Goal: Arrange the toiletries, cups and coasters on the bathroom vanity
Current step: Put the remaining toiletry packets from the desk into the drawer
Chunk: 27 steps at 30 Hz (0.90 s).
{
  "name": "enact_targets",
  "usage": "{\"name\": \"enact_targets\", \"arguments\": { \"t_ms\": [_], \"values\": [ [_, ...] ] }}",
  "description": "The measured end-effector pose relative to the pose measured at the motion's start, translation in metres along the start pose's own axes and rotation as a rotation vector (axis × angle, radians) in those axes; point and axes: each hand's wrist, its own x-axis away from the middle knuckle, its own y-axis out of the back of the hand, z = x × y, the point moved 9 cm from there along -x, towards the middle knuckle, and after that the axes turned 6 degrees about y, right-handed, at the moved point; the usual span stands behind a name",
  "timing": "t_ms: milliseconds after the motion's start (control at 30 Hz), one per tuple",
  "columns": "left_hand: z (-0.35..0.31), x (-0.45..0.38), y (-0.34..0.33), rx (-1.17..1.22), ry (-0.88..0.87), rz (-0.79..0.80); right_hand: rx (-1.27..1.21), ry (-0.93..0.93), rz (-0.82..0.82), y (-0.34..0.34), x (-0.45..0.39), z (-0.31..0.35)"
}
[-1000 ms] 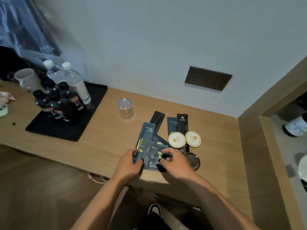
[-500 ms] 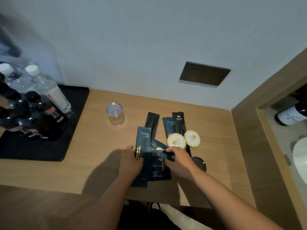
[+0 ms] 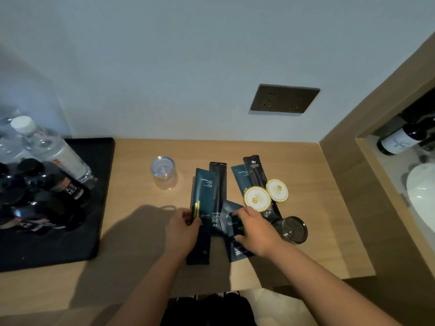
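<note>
We are seeing the left hand curling its fingers and thumb around the long dark teal packet with a gold stripe, gripping it at mid-length while it is lying on the light wooden vanity top. The right hand is pinching a small black item, too small to identify, over a shorter dark teal packet. A slim black packet is lying just beside the gripped packet, touching it. Further right, another teal packet and a black printed sachet are overlapping, and two round white coasters with gold emblems are resting on them, edges touching. A clear glass tumbler is standing upright towards the wall, and a dark-tinted glass cup is standing just right of the right hand. On the left, a black tray is holding clear and dark bottles.
</note>
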Motion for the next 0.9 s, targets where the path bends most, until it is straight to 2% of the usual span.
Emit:
{"name": "enact_targets", "arguments": {
  "t_ms": [167, 500, 567, 700, 800, 900],
  "values": [
    [-0.009, 0.003, 0.014, 0.104, -0.045, 0.073, 0.399, 0.102, 0.126, -0.021, -0.017, 0.001],
    [-0.029, 0.017, 0.036, 0.236, -0.061, 0.141, 0.477, 0.008, 0.128, -0.018, -0.028, -0.001],
    [-0.032, 0.018, 0.036, 0.259, -0.055, 0.169, 0.402, -0.022, 0.124, -0.014, -0.025, -0.001],
    [-0.05, 0.026, 0.036, 0.306, -0.12, 0.237, 0.029, -0.146, -0.007, 0.004, -0.015, -0.003],
    [-0.075, 0.033, 0.036, 0.316, -0.247, 0.261, -0.3, -0.256, -0.249, 0.037, 0.002, -0.006],
    [-0.101, 0.042, 0.04, 0.199, -0.404, 0.169, -0.588, -0.358, -0.564, 0.077, 0.033, -0.009]
  ]
}}
